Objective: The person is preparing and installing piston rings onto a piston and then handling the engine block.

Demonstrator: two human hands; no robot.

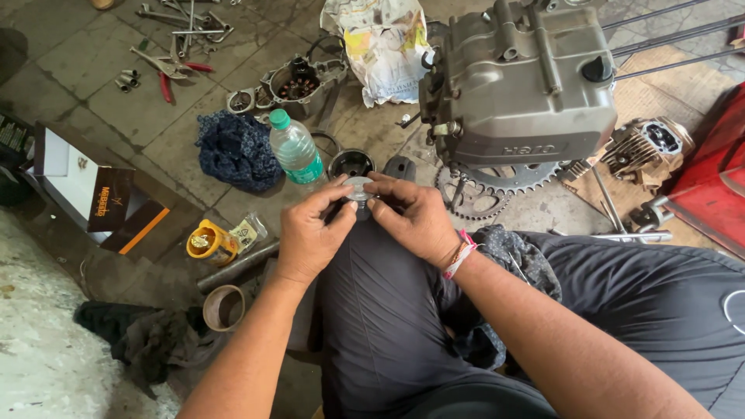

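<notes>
Both of my hands meet over my knee and grip one small round silver metal part, a piston [358, 188]. My left hand [310, 229] holds it from the left with thumb and fingers curled around its edge. My right hand [411, 217] holds it from the right, fingertips on its rim. Just beyond the piston on the floor stands a dark cylinder sleeve [351, 164]. Most of the piston's body is hidden by my fingers.
A grey engine block [520, 85] with a chain sprocket [485, 190] sits ahead right. A plastic water bottle [296, 150], blue cloth [237, 151], yellow tin [209, 243], engine cover [299, 81], pliers and wrenches [174, 35], a cylinder head [648, 146] and an open box [85, 186] lie around.
</notes>
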